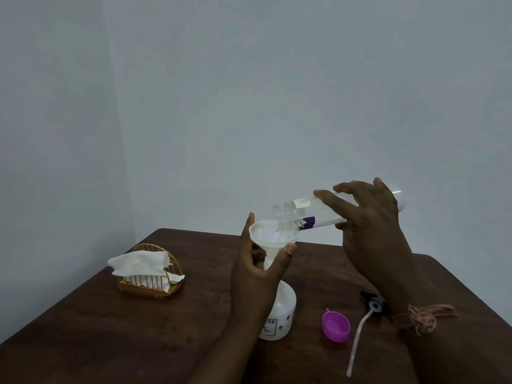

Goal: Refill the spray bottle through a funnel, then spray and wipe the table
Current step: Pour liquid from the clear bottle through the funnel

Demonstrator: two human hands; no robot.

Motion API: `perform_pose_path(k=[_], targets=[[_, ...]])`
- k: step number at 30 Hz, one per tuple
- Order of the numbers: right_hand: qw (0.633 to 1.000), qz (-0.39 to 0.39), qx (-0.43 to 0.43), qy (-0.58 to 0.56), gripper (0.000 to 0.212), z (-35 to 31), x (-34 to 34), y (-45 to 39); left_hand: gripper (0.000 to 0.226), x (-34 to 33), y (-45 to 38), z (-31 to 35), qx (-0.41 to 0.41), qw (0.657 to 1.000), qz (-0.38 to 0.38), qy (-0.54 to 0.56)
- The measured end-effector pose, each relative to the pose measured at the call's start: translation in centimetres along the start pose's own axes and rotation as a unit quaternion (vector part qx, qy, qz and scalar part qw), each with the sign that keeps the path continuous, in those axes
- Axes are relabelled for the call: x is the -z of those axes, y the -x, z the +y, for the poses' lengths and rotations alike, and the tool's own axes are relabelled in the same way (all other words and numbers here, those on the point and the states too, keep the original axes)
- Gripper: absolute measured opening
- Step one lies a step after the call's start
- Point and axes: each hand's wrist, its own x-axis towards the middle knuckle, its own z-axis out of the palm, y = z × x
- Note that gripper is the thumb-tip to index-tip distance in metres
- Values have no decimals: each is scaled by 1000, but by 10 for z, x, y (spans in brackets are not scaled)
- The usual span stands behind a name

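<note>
A white spray bottle [282, 314] stands uncapped on the dark wooden table [138, 322], with a white funnel [270, 235] set in its neck. My left hand [259, 268] grips the funnel from below, thumb and fingers round its cone. My right hand [368, 225] holds a clear refill bottle [302, 210] tipped almost level, its open mouth over the funnel bowl. The bottle's purple cap [335, 327] lies on the table to the right. The black spray head with its dip tube [360, 328] lies beside the cap, partly hidden by my right wrist.
A gold wire holder with white tissues [146, 270] stands on the table's left side. A pale wall runs close behind the table's far edge, with a corner at the left.
</note>
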Motion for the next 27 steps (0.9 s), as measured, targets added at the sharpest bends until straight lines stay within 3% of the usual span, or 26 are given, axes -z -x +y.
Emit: perform_pose_path(k=[27], targets=[[997,32,61,43,73,-13,12,-3,94,2,3,-2,4,1000,-8,-20]])
